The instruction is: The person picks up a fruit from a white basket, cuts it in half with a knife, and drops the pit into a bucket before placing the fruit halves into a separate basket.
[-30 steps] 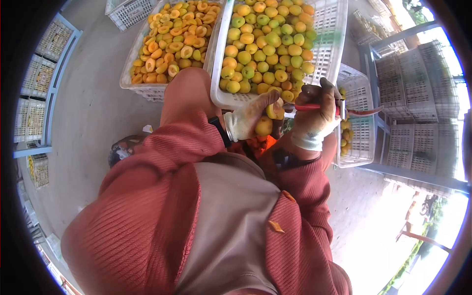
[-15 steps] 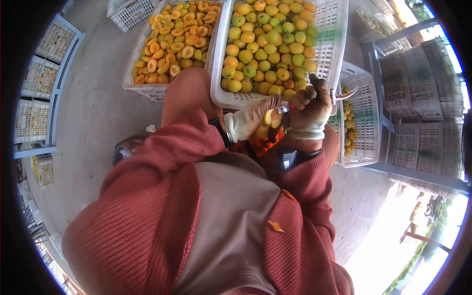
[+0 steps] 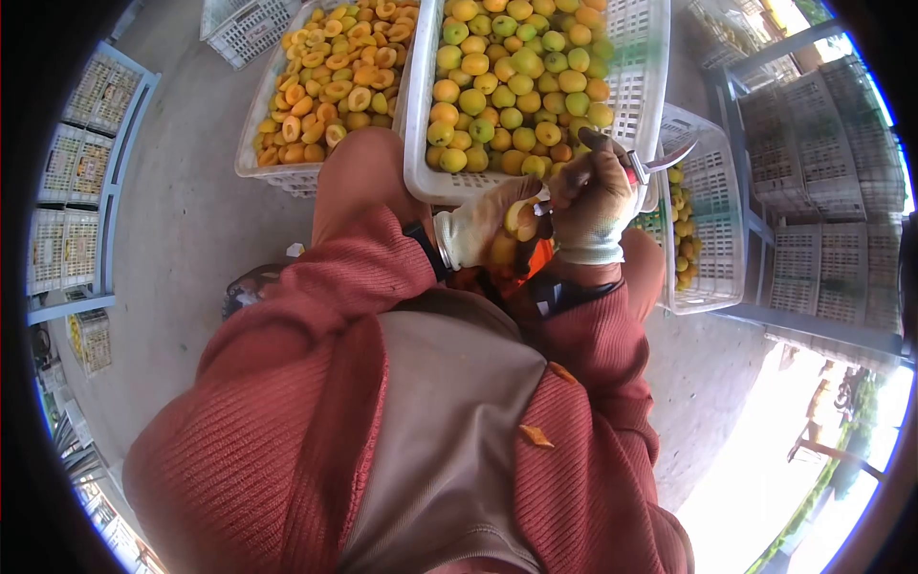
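My left hand (image 3: 476, 225), in a stained white glove, is closed around a cut apricot (image 3: 522, 219) whose pale inside faces up. Below it, another apricot piece (image 3: 503, 249) shows between the fingers. My right hand (image 3: 595, 212), also gloved, grips a red-handled knife (image 3: 669, 159) with its curved blade pointing right, away from the fruit. A small metal end of the tool shows on the fruit side, close to the apricot. The right fingers partly cover the handle. Just beyond both hands stands a white crate (image 3: 626, 105) of whole yellow-green apricots.
A second white crate (image 3: 251, 134), holding apricot halves, stands at the left beyond my knee. At right, another crate (image 3: 719, 196) has some whole apricots in it. Stacked crates (image 3: 808, 172) sit on a blue-grey rack to the right, and more (image 3: 72, 163) on a left rack.
My right hand has shifted slightly left and tilted, with the knife blade angled further up. The cut apricot in my left hand now shows more of its inside.
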Available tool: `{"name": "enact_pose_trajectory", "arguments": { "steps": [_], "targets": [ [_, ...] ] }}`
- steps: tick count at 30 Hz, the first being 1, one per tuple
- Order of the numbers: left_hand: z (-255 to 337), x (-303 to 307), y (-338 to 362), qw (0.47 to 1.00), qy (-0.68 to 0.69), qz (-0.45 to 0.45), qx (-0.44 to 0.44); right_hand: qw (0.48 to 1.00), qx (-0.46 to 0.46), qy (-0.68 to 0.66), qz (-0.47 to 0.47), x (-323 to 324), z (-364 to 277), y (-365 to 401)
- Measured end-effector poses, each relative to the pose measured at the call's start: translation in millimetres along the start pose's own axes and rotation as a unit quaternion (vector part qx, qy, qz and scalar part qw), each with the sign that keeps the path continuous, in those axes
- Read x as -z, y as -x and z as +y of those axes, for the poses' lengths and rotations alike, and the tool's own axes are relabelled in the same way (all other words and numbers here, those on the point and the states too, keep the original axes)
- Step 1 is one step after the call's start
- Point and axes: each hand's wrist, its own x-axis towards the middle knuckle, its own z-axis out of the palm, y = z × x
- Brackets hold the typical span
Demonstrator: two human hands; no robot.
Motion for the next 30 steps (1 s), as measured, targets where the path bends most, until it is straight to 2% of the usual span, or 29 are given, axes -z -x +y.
{"name": "enact_pose_trajectory", "arguments": {
  "steps": [1,2,4,5,6,7,8,9,10,11,12,13,14,15,16,17,18,19,20,21,22,23,24,25,26,27,28,30],
  "targets": [
    [0.8,0.8,-1.3,1.0,-0.002,0.0,0.0,0.997,-0.038,-0.061,-0.03,7.2,-1.1,-3.5],
    [-0.2,0.8,-1.3,0.998,-0.059,-0.02,-0.026,0.997,-0.039,-0.063,-0.027,11.2,-0.5,-6.3],
    [-5.5,-0.4,0.3,0.991,-0.115,-0.044,-0.052,0.983,-0.114,-0.139,-0.032,16.3,-0.9,-11.2],
    [-11.5,3.3,-0.1,0.999,-0.031,-0.037,-0.01,0.987,-0.038,-0.131,-0.089,16.4,2.1,-4.0],
    [-15.1,4.8,1.0,0.998,0.054,-0.027,0.034,0.987,-0.039,-0.131,-0.089,12.1,2.9,4.7],
    [-18.3,5.5,1.6,0.998,0.055,-0.025,0.034,0.992,0.051,-0.045,-0.109,6.9,3.3,14.1],
    [-18.6,6.3,-1.2,0.975,0.205,-0.024,0.081,0.981,0.142,0.04,-0.128,1.0,1.9,22.1],
    [-18.7,5.7,-4.3,0.928,0.349,-0.023,0.127,0.979,0.138,0.012,-0.15,-3.1,-1.3,30.2],
    [-19.3,2.7,-6.6,0.929,0.348,-0.023,0.126,0.979,0.142,0.072,-0.131,-6.1,-2.9,40.3],
    [-20.6,-1.4,-8.4,0.993,0.108,0.011,-0.045,0.945,0.217,0.185,-0.159,-5.0,-1.7,40.2],
    [-21.3,-3.5,-8.5,0.966,-0.142,0.045,-0.21,0.893,0.288,0.293,-0.184,-3.2,0.4,40.4],
    [-21.1,-2.5,-7.6,0.966,-0.142,0.045,-0.21,0.897,0.289,0.269,-0.198,-0.2,0.6,40.3],
    [-19.9,0.2,-7.5,0.996,0.027,0.036,-0.078,0.897,0.289,0.269,-0.198,-1.4,-0.8,40.7],
    [-18.0,3.5,-7.5,0.979,0.195,0.026,0.055,0.944,0.212,0.178,-0.18,-4.0,-3.4,40.6],
    [-16.5,5.8,-5.3,0.916,0.354,0.015,0.187,0.975,0.131,0.085,-0.16,-5.5,-4.6,41.0],
    [-7.7,3.7,0.3,0.969,0.229,-0.055,0.072,0.984,0.074,0.022,-0.159,-0.9,-8.7,27.5],
    [-10.0,3.9,0.7,0.969,0.229,-0.055,0.072,0.987,0.013,-0.084,-0.139,5.3,-5.6,11.5],
    [-14.4,3.4,-0.4,0.996,0.038,-0.068,-0.03,0.971,-0.053,-0.167,-0.16,16.4,-3.8,-2.1],
    [-16.5,2.7,-1.0,0.976,-0.155,-0.075,-0.133,0.944,-0.122,-0.249,-0.179,14.9,-6.6,-7.0],
    [-18.5,2.0,-0.1,0.991,0.109,-0.073,0.0,0.944,-0.122,-0.247,-0.181,14.4,-4.9,-3.0],
    [-18.7,3.8,0.7,0.992,0.108,-0.072,-0.003,0.955,-0.042,-0.212,-0.203,13.5,-0.1,6.4],
    [-13.2,2.9,3.7,0.993,-0.07,-0.041,-0.091,0.959,0.038,-0.176,-0.22,7.2,1.8,19.4],
    [-11.2,1.3,8.5,0.954,-0.244,-0.006,-0.171,0.965,0.095,-0.088,-0.227,1.4,0.5,31.6],
    [-15.7,-1.3,9.3,0.955,-0.244,-0.006,-0.17,0.968,0.118,-0.036,-0.216,-3.5,1.6,43.6],
    [-23.1,-5.6,6.7,0.986,-0.075,0.004,-0.147,0.968,0.144,0.018,-0.205,-6.9,1.2,50.7],
    [-28.0,-7.7,4.6,0.988,0.097,0.014,-0.12,0.92,0.252,0.192,-0.231,-12.2,-1.8,48.4],
    [-24.3,5.6,-0.4,0.956,-0.226,-0.023,-0.183,0.883,0.264,0.303,-0.241,-14.7,-8.3,61.4],
    [-37.5,7.4,-2.9,0.987,-0.065,-0.036,-0.144,0.806,0.372,0.331,-0.321,-16.4,-7.2,54.4]
  ]
}}
